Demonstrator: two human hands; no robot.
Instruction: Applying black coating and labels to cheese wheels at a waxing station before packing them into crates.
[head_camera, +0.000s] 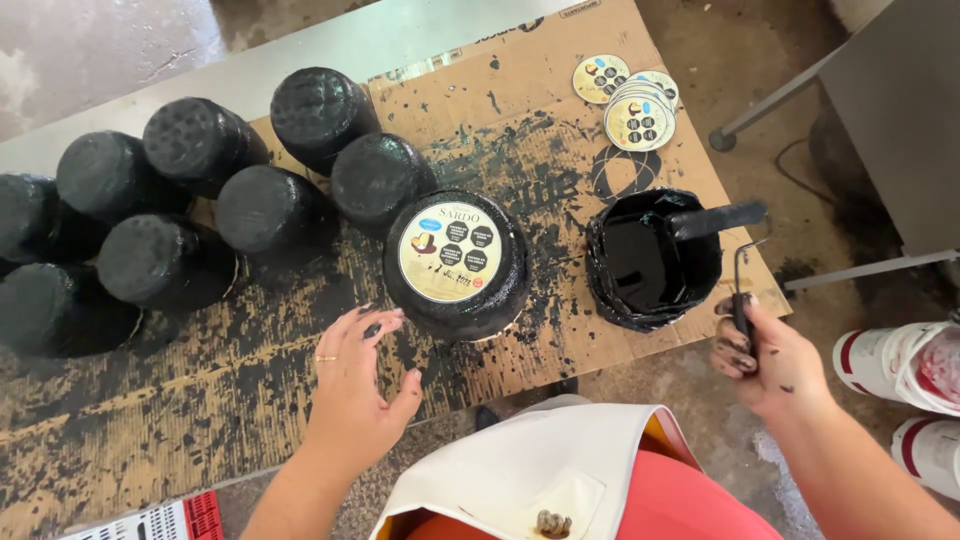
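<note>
Clamped in the right hand (762, 357), at the lower right of the frame, a thin black tool handle (741, 290) is sticking up out of the closed, paint-smeared fingers. Just left of it, a black tub (650, 262) of dark coating is sitting on the cardboard (250, 420), with a brush handle (718, 219) leaning over its rim. At centre, a round black cheese wheel (457, 264) is standing with a cream round label (450, 253) on top. The left hand (353, 385) is hovering just beside that wheel, fingers spread apart, holding nothing, a ring on one finger. Toward the upper left, more black wheels (160, 210) are crowding together in a cluster. At the upper right, a stack of round labels (638, 115) is lying on the stained cardboard.
</note>
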